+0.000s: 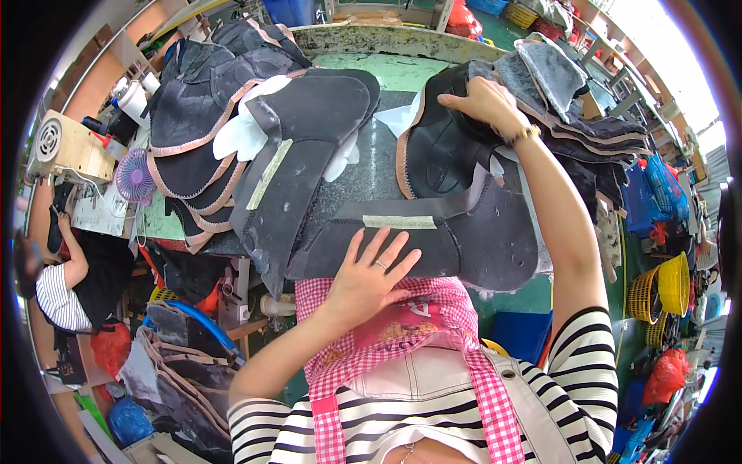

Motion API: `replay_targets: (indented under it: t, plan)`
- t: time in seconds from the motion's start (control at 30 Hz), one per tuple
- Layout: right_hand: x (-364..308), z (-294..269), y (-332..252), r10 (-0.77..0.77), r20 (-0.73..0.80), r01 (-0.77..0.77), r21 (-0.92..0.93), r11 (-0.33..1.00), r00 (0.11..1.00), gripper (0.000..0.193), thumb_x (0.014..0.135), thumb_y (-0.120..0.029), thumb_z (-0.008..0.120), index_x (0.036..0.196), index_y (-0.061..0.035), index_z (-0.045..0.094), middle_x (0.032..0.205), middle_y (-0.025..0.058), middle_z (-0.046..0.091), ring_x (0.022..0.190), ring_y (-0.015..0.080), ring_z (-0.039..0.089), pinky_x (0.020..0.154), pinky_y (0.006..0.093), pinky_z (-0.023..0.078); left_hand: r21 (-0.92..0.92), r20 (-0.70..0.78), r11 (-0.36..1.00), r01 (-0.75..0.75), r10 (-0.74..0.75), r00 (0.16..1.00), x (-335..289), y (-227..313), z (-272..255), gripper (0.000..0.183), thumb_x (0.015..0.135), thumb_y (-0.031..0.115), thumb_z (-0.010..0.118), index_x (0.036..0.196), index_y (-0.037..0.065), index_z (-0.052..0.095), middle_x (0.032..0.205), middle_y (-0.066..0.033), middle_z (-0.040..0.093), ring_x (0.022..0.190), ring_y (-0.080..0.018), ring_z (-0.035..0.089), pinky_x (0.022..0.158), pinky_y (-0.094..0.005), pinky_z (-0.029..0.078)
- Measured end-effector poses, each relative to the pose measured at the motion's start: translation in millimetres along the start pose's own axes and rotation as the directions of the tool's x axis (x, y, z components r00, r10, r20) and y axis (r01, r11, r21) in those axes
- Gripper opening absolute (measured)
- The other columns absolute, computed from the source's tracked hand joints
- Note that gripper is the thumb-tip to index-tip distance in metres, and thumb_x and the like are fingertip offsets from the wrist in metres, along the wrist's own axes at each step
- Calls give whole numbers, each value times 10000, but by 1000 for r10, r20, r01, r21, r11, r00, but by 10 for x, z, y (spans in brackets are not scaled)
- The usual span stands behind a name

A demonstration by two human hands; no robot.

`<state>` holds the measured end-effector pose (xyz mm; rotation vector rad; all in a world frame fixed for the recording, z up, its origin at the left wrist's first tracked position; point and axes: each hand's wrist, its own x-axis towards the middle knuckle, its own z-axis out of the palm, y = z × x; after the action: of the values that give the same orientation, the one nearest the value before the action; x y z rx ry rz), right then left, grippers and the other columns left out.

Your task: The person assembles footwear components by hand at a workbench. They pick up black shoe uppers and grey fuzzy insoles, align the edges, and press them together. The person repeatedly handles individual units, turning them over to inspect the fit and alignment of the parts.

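Flat on a black boot-shaped piece [502, 247] rests my left hand [367, 278], fingers spread. That piece lies at the table's near edge with a pale tape strip along its upper edge. My right hand [487, 104] reaches to the far right and grips the top of a black boot upper [440, 151] edged with tan zigzag stitching. Its thumb points left and its other fingertips are partly hidden. Left of centre lies another black boot-shaped piece [297, 166], also with a tape strip, over white sheet material [236, 131].
Stacked dark boot uppers [193, 108] fill the table's left side, and more fleece-lined pieces [572, 100] are piled at right. A purple fan [135, 176] stands at left, near a seated person [66, 286]. Yellow baskets [672, 286] and a red bag [666, 377] are at right.
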<state>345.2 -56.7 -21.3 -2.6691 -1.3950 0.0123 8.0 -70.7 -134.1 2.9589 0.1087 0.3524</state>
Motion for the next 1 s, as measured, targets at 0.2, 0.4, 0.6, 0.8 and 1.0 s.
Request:
replay_targets:
  t: [0.2, 0.4, 0.6, 0.8, 1.0]
  plan:
    - [569, 166, 247, -79, -20, 80, 403, 912, 997, 449, 685, -361, 813, 815, 34, 644, 747, 117, 630, 692, 174, 581, 643, 356, 469, -299, -129, 945, 131, -176, 976, 39, -53, -120, 594, 796, 380, 711, 1287, 94, 538, 1356, -114, 503, 1255, -307, 462, 1050, -454, 336]
    - [-253, -1561, 56, -319, -264, 407, 432, 805, 910, 395, 864, -258, 675, 1170, -18, 605, 1022, 18, 627, 1001, 97, 563, 853, 243, 449, -84, -88, 882, 463, -470, 879, 157, -297, -349, 506, 752, 292, 746, 1110, -34, 597, 1063, -149, 610, 965, -300, 557, 819, -410, 460]
    - [-1228, -2222, -178, -502, 422, 248, 525, 814, 755, 264, 848, 16, 679, 1100, 56, 610, 963, 56, 664, 863, 95, 582, 768, 229, 469, -827, -238, 529, 189, -635, 735, 223, -503, -433, 558, 841, 313, 703, 1226, -55, 536, 1180, -191, 596, 1144, -321, 550, 987, -373, 432]
    - [-1400, -1050, -242, -718, 651, 548, 518, 657, 246, 296, 753, -301, 768, 838, -42, 650, 602, 136, 554, 566, 360, 559, 499, 392, 415, -610, 190, -781, 135, 21, 982, -357, -407, -232, 865, 873, 666, 476, 1294, -90, 491, 1228, -159, 597, 1133, -177, 570, 979, -280, 428]
    - [-1234, -766, -278, -612, 751, 387, 502, 773, 249, 364, 806, -339, 731, 973, -40, 610, 635, 169, 560, 597, 358, 578, 521, 390, 416, -912, 310, -325, 249, -151, 939, -461, -163, -656, 337, 846, 176, 701, 1111, -24, 647, 913, 10, 657, 785, -29, 550, 669, -194, 443]
